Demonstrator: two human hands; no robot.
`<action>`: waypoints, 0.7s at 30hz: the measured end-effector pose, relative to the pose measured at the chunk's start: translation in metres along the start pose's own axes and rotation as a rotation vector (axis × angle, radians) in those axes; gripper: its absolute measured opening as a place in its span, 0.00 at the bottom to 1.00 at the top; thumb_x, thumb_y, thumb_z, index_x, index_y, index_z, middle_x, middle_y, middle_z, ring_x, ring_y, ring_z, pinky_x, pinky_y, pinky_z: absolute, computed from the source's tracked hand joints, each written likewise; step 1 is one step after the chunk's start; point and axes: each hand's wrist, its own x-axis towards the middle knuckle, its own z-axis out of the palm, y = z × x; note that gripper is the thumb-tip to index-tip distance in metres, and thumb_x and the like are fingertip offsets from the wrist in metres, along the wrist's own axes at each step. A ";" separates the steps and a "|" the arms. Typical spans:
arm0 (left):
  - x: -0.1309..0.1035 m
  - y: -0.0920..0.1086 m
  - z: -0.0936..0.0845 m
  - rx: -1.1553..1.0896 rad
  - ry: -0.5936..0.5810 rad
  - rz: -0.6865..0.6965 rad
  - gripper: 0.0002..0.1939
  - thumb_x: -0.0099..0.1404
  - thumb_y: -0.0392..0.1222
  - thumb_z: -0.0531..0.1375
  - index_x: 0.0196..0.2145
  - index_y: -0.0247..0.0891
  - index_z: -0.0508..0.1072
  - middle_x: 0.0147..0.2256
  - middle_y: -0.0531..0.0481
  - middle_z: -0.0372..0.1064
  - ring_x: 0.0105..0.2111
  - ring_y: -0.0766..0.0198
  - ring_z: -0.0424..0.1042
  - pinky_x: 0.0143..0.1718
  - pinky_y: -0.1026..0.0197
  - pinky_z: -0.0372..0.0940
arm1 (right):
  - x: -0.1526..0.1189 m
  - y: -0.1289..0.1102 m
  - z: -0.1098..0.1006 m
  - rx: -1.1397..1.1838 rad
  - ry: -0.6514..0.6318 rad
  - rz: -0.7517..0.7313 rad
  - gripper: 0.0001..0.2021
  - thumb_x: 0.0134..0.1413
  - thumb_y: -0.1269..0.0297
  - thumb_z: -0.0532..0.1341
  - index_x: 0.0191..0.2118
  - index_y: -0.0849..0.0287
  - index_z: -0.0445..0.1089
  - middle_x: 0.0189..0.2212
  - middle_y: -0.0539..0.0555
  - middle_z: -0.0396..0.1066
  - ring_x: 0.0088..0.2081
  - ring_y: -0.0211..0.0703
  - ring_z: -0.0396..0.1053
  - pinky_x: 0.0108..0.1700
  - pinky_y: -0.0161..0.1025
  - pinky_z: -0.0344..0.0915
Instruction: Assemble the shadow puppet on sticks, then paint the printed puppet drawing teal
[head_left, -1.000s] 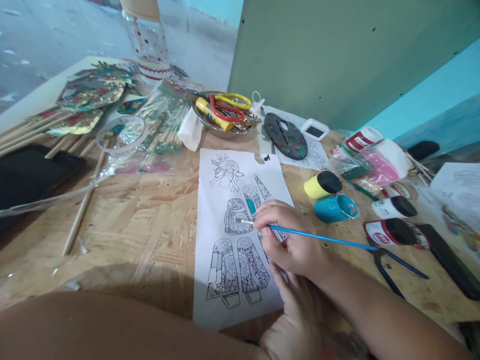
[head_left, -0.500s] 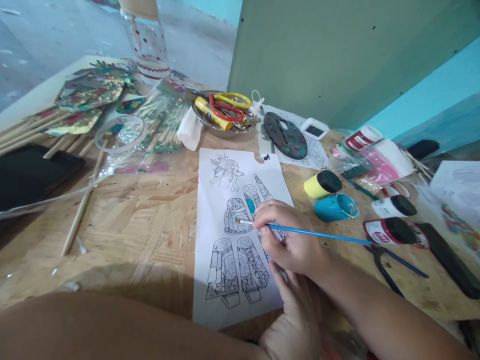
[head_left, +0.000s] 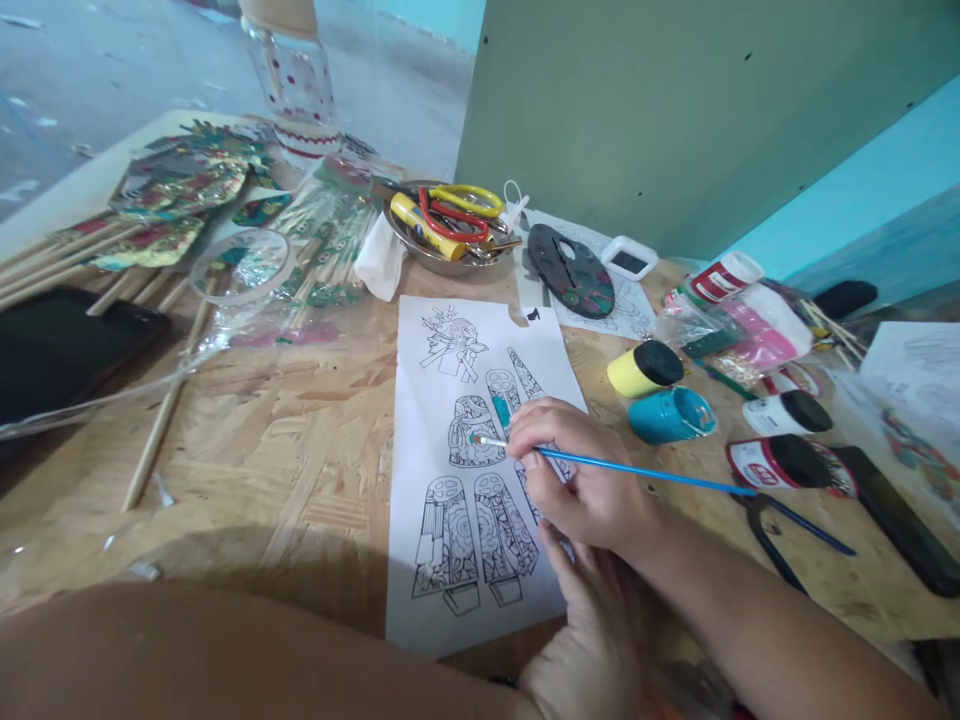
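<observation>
A sheet of paper [head_left: 431,480] printed with black line drawings lies in front of me, with a small patch of teal paint on one figure. In my right hand [head_left: 577,480] is a thin blue paintbrush [head_left: 645,470], pinched near its ferrule. Its teal-tinted bristles touch the middle drawing on the sheet. My left hand [head_left: 585,630] rests at the sheet's lower right edge, below my right hand, with fingers stretched out and partly hidden beneath it. An uncapped jar of teal paint [head_left: 667,414] lies tilted to the right of my right hand.
Right of the sheet lie a yellow paint jar [head_left: 637,370], a red-labelled jar [head_left: 772,462] and dark-handled pliers [head_left: 776,530]. Behind are a palette [head_left: 574,275] and a metal bowl [head_left: 442,262] with tools. Wooden sticks [head_left: 169,410], a tape ring [head_left: 199,275] and a dark phone [head_left: 112,315] are left.
The brush tip has shifted very slightly on the middle drawing, and the handle's far end has moved slightly right and down. My left hand stays in place.
</observation>
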 end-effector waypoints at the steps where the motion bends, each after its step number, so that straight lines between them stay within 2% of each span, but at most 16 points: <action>1: 0.000 0.000 0.000 0.004 -0.006 0.001 0.22 0.67 0.50 0.59 0.55 0.38 0.68 0.54 0.43 0.67 0.50 0.54 0.70 0.49 0.44 0.70 | 0.000 0.000 0.000 -0.002 0.006 -0.008 0.08 0.54 0.76 0.55 0.37 0.55 0.66 0.31 0.52 0.71 0.38 0.44 0.71 0.43 0.46 0.70; 13: -0.002 0.000 -0.004 0.084 -0.105 0.079 0.21 0.69 0.51 0.57 0.54 0.38 0.69 0.54 0.43 0.68 0.50 0.54 0.70 0.48 0.46 0.70 | 0.000 0.000 0.000 -0.034 -0.049 -0.007 0.08 0.54 0.75 0.55 0.36 0.56 0.66 0.30 0.52 0.71 0.38 0.44 0.71 0.42 0.46 0.71; 21: -0.001 -0.001 -0.004 0.084 -0.107 0.083 0.20 0.69 0.51 0.57 0.54 0.38 0.69 0.54 0.43 0.68 0.50 0.54 0.70 0.48 0.46 0.70 | 0.001 -0.002 0.000 -0.004 -0.010 -0.021 0.08 0.55 0.76 0.55 0.37 0.56 0.67 0.31 0.52 0.71 0.38 0.44 0.71 0.44 0.47 0.70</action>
